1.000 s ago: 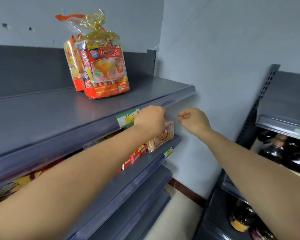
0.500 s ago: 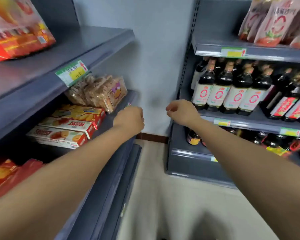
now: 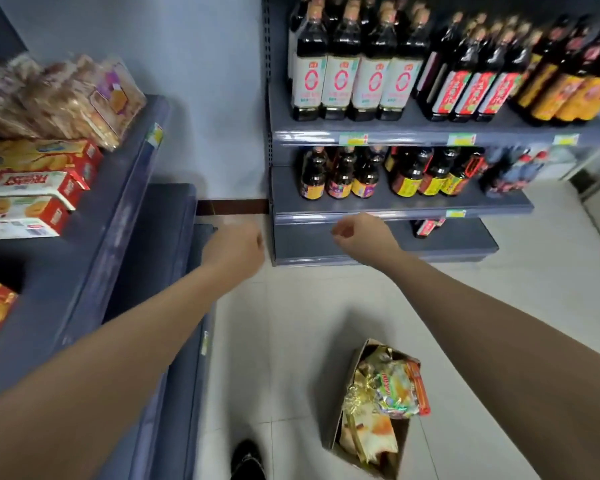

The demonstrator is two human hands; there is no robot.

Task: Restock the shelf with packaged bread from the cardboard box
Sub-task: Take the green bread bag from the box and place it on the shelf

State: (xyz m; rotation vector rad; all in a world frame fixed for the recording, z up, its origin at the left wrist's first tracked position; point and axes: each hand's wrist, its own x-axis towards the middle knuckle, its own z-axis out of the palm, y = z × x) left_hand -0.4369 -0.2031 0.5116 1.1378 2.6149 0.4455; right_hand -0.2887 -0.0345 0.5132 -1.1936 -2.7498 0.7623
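Note:
A cardboard box (image 3: 347,441) stands on the tiled floor at the lower middle, holding several packaged breads (image 3: 392,388) in clear wrap with gold ribbon. My left hand (image 3: 237,243) and my right hand (image 3: 360,230) both hang in the air above the floor, each curled into a loose fist with nothing in it. The box lies well below and nearer to me than both hands. On the grey shelf unit (image 3: 125,188) at the left, clear bags of bread (image 3: 83,98) sit at the shelf's far end.
Red biscuit boxes (image 3: 31,199) lie on the left shelf beside the bread bags. A second shelf unit (image 3: 395,206) ahead holds rows of dark sauce bottles (image 3: 357,77). My dark shoe (image 3: 248,459) shows at the bottom. White floor tiles lie between the two units.
My view has swung down from the top shelf to the floor, bringing the cardboard box into sight. Both hands came down with it, still closed and holding nothing.

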